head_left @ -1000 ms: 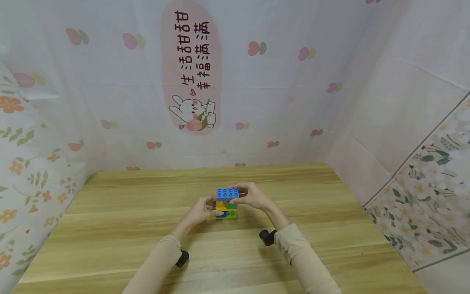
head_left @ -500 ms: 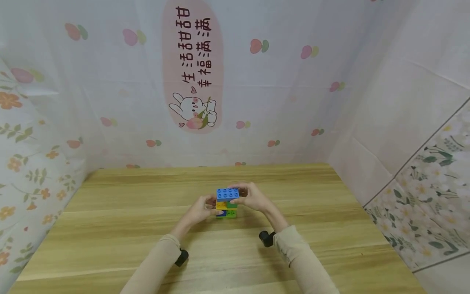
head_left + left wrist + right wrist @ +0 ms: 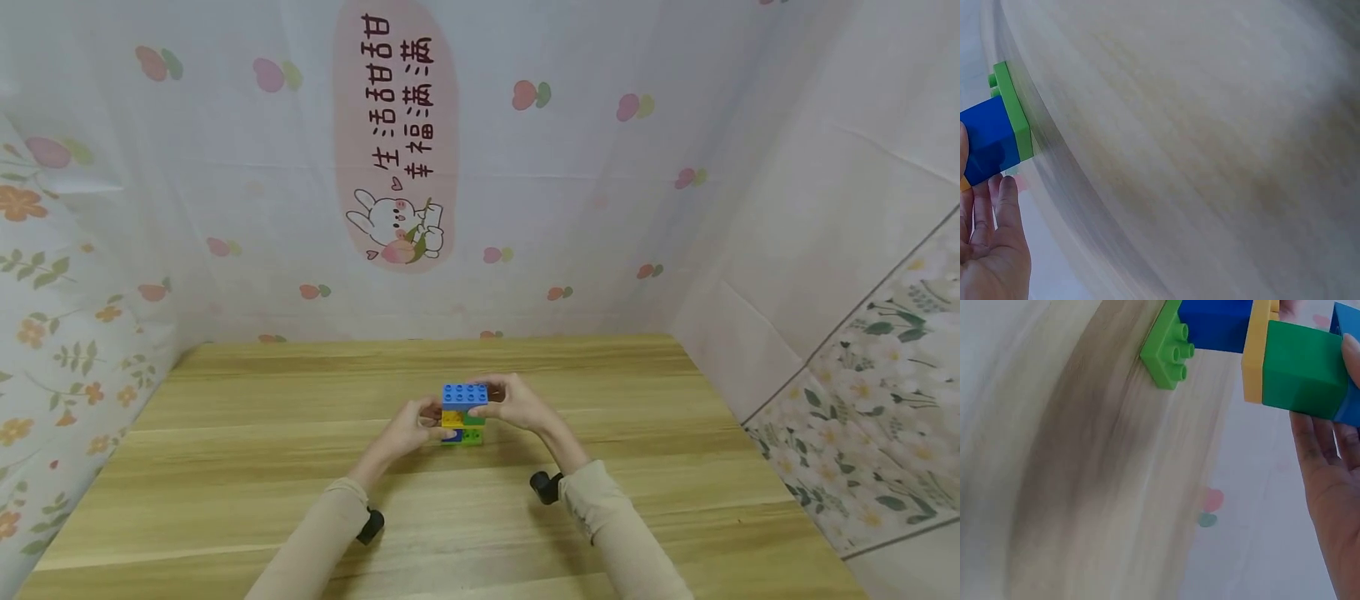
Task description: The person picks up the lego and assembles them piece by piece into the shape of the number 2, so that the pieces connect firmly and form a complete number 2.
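Mid-table stands a stack of toy building bricks (image 3: 463,421). Its base is a flat light green plate (image 3: 1161,365), bearing a dark blue brick (image 3: 988,137) on the left side. A flat yellow plate (image 3: 1254,369) lies over that. A green brick (image 3: 1304,369) sits on the yellow plate's right half, and a lighter blue eight-stud brick (image 3: 465,397) tops everything. My left hand (image 3: 412,429) grips the stack low on the left, thumb at the dark blue brick. Higher up, my right hand (image 3: 517,404) pinches it where the green and top blue bricks meet; its far fingers are partly hidden.
The wooden table (image 3: 315,450) reaches back to a printed cloth (image 3: 570,208) hanging behind it. Patterned cloths also rise at the left and right sides. Each wrist carries a small black camera mount, one beside the right sleeve (image 3: 600,500).
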Motion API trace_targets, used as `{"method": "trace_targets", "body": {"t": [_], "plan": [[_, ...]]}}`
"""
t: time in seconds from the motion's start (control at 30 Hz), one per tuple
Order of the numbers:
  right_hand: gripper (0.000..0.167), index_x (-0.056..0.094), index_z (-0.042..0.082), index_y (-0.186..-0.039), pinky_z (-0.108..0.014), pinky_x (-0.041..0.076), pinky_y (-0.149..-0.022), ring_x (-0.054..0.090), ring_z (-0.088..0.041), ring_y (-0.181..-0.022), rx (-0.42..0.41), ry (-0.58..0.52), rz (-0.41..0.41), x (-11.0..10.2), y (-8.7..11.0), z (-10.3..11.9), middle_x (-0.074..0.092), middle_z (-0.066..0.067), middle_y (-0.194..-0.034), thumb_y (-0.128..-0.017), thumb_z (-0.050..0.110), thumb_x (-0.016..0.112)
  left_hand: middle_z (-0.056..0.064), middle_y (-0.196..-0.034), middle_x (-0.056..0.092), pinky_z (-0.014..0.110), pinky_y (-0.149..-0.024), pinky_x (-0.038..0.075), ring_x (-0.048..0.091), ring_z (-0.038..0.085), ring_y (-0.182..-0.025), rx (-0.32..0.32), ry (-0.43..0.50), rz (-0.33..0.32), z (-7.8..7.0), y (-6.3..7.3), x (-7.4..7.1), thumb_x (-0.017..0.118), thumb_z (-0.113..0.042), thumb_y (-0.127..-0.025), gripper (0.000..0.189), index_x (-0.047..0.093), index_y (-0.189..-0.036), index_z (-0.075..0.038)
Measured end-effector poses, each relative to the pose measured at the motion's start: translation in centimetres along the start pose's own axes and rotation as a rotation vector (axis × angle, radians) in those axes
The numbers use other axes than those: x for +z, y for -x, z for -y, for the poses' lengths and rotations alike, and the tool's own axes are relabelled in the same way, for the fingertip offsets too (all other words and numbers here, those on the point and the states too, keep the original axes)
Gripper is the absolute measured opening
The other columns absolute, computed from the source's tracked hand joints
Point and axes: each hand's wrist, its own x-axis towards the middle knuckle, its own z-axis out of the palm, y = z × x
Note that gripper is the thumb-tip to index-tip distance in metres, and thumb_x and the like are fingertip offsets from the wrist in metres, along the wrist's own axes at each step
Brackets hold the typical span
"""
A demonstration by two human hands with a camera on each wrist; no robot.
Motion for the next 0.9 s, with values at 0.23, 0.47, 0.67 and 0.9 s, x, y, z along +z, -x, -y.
{"method": "trace_targets", "body": {"t": [0.23,0.47,0.67,0.9], "plan": [[0.047,0.053,-0.001,-0.122,-0.031,0.052,-0.083,0.062,-0.019,-0.094,0.018,-0.094,-0.040,0.4,-0.6,-3.0,0.063,-0.019,-0.110,-0.081,0.014,0.069,0.011,-0.104,0.064,0.040,-0.093,0.048,0.058,0.023,-0.100,-0.005,-0.037,0.006,0.0,-0.1,0.1,0.073,-0.009,-0.076,0.034,0.061,-0.107,-0.001],[0.047,0.055,-0.002,-0.117,-0.035,0.050,-0.089,0.060,-0.028,-0.104,0.031,-0.089,-0.108,0.8,-0.6,-5.1,0.061,-0.018,-0.112,-0.078,0.015,0.072,0.011,-0.106,0.062,0.039,-0.093,0.049,0.057,0.025,-0.104,-0.012,-0.095,0.027,-0.4,-0.5,0.0,0.071,-0.009,-0.078,0.035,0.059,-0.109,-0.002],[0.043,0.056,-0.004,-0.115,-0.035,0.051,-0.088,0.060,-0.029,-0.103,0.040,-0.114,-0.132,1.1,-0.7,-4.9,0.062,-0.021,-0.111,-0.078,0.009,0.071,0.013,-0.112,0.061,0.043,-0.095,0.046,0.056,0.028,-0.107,0.016,-0.104,0.042,0.1,-0.1,-0.6,0.070,-0.010,-0.079,0.037,0.056,-0.113,-0.002],[0.037,0.058,-0.008,-0.111,-0.037,0.052,-0.086,0.061,-0.033,-0.099,0.029,-0.108,-0.135,1.0,-0.7,-4.7,0.062,-0.025,-0.108,-0.078,0.002,0.069,0.012,-0.112,0.061,0.041,-0.096,0.046,0.056,0.026,-0.106,0.047,-0.114,0.035,0.0,0.4,-0.9,0.068,-0.013,-0.082,0.036,0.056,-0.114,-0.003]]}}
